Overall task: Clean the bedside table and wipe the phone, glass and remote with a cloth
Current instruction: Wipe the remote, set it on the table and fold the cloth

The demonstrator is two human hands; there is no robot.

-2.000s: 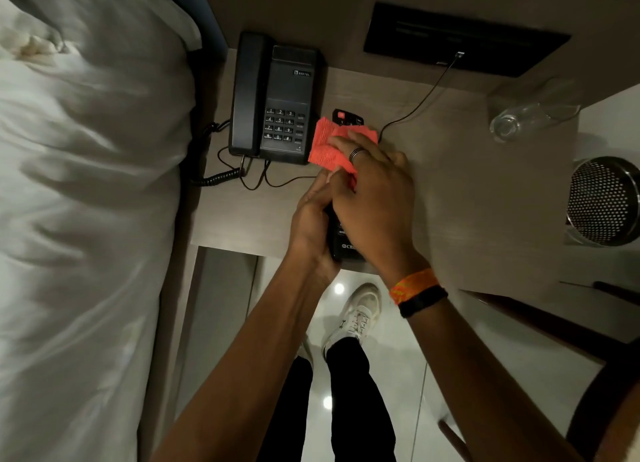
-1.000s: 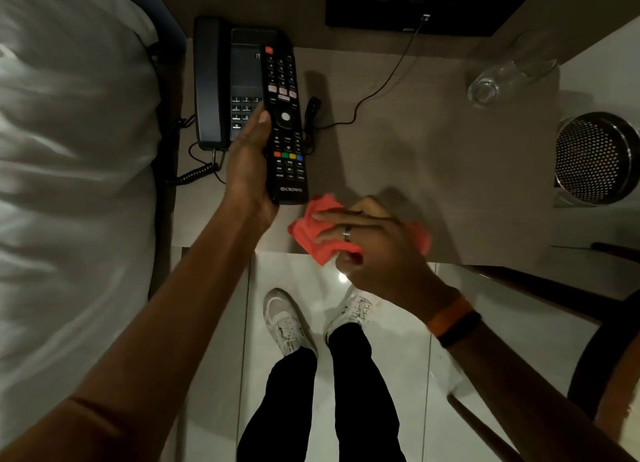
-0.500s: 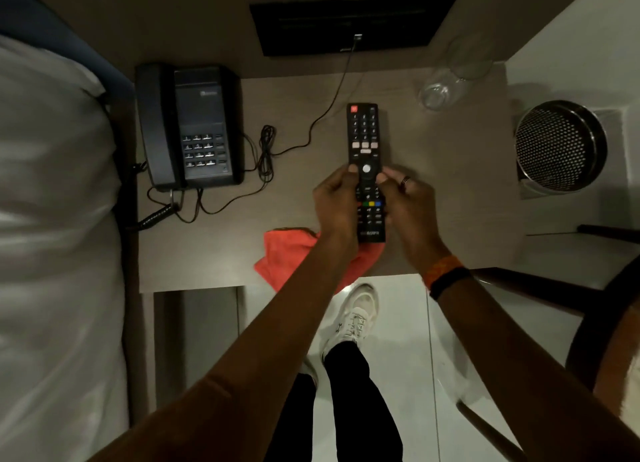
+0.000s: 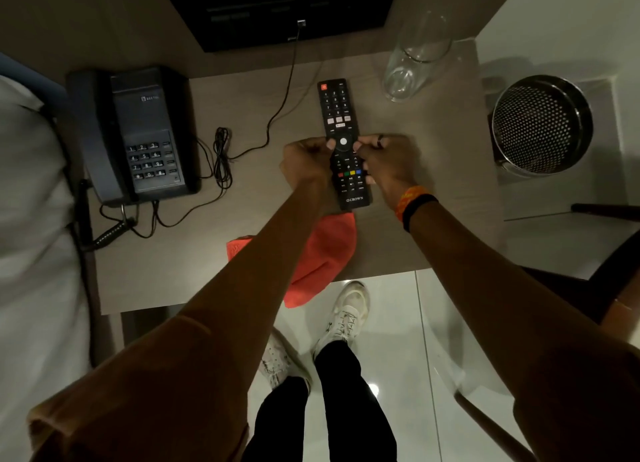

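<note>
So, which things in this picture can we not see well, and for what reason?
- Cloth: head view, its middle is hidden under the left forearm.
- Remote: both side edges are covered by the left hand and right hand; small button labels are unreadable.
- Glass: transparent and dim, so any contents cannot be told.
- Phone: its coiled cord runs into shadow beside the bed.

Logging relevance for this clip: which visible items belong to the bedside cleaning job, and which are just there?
Part of the job:
remote, held by left hand and right hand
cloth
phone
glass
bedside table

Just there:
mesh bin
thin cable
bed
</note>
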